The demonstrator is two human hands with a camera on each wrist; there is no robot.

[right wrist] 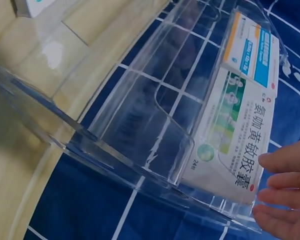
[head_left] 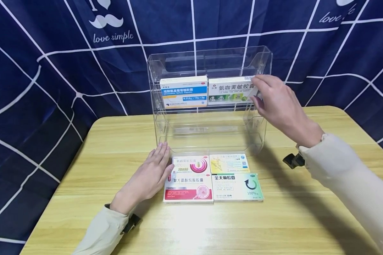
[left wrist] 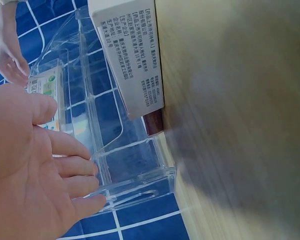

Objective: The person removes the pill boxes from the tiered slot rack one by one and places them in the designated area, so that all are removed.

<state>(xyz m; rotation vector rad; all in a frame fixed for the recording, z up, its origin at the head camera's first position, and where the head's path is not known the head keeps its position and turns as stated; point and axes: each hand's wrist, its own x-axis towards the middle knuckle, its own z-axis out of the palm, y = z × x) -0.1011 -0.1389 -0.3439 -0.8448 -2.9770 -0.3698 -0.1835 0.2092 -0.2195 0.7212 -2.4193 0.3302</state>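
A clear plastic tiered rack (head_left: 210, 141) stands upright on the table. On its upper tier, a blue-and-white medicine box (head_left: 185, 92) sits left of a white-and-green medicine box (head_left: 228, 92). My right hand (head_left: 277, 101) is at that second box's right end, fingertips at its edge; in the right wrist view the fingers (right wrist: 285, 172) are loosely extended. My left hand (head_left: 146, 179), fingers straight, lies beside a red-and-white medicine box (head_left: 188, 189) on the table; whether it touches is unclear. The palm (left wrist: 35, 170) faces the left wrist camera, holding nothing.
Behind the red-and-white box lies a white-and-pink box (head_left: 186, 164). To their right are a yellow-and-white box (head_left: 229, 163) and a green-and-white box (head_left: 237, 187). A dark blue checked cloth (head_left: 166, 28) hangs behind the wooden table (head_left: 115, 141).
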